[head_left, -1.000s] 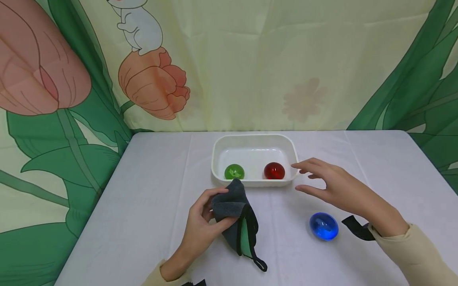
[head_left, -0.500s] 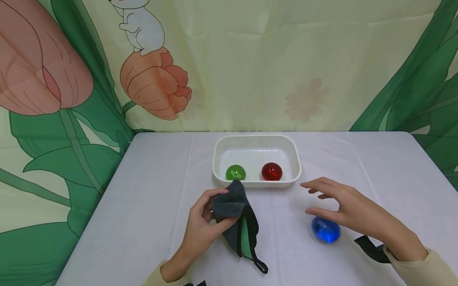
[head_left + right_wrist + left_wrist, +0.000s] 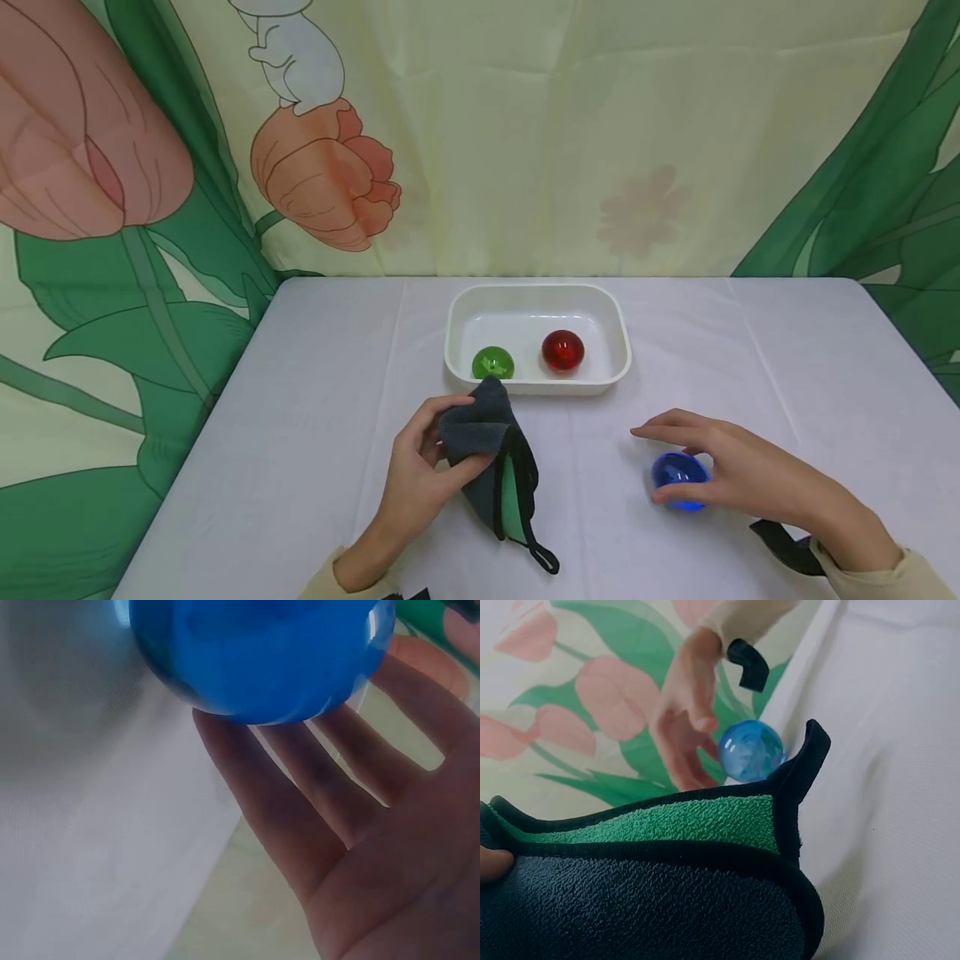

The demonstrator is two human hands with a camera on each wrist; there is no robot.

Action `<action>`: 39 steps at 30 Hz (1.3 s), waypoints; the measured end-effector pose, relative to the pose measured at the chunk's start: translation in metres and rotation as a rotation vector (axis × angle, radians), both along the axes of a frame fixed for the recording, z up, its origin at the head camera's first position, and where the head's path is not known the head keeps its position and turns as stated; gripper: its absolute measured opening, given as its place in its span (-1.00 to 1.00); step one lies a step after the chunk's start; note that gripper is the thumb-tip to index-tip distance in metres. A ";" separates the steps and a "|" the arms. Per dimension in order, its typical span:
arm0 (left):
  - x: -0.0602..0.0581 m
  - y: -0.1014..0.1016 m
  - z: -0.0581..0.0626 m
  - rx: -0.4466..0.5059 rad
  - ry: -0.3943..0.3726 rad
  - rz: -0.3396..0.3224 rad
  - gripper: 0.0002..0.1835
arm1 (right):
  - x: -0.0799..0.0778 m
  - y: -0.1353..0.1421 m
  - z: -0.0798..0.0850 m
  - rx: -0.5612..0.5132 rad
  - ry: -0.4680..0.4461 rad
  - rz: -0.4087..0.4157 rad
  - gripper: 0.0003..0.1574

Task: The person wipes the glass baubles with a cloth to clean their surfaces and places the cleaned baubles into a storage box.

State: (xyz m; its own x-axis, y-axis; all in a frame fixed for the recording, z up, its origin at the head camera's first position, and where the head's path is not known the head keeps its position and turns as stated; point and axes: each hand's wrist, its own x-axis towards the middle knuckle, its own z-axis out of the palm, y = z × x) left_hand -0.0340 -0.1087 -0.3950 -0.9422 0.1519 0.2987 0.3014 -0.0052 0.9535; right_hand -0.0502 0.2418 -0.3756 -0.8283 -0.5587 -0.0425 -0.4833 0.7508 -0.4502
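Two balls, one green (image 3: pixel 492 362) and one red (image 3: pixel 562 350), lie apart in a white tray (image 3: pixel 537 388) on the desk (image 3: pixel 592 525). Nearer the person, the left hand (image 3: pixel 423 475) pinches a dark grey cloth (image 3: pixel 480 437) between thumb and fingers, its green inside and black loop showing. The right hand (image 3: pixel 738 467), fingers spread and only slightly bent, reaches around a blue ball (image 3: pixel 678 469) on the desk, right of the cloth; whether it touches the ball is unclear.

I am wearing: left sleeve (image 3: pixel 330 583), cream; right sleeve (image 3: pixel 892 583), cream; right wrist strap (image 3: pixel 789 550), black, curved; left black strip (image 3: pixel 411 595), partly showing.
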 end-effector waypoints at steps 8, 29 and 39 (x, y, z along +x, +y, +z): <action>0.001 0.000 -0.003 0.006 -0.004 0.010 -0.42 | -0.001 0.004 -0.010 0.109 -0.087 0.012 -0.21; -0.001 0.000 -0.003 -0.004 -0.017 -0.004 -0.43 | -0.009 0.003 -0.008 0.064 -0.099 0.075 -0.45; -0.001 0.000 -0.001 0.000 -0.011 -0.004 -0.42 | -0.014 -0.009 0.008 -0.006 -0.132 0.000 -0.35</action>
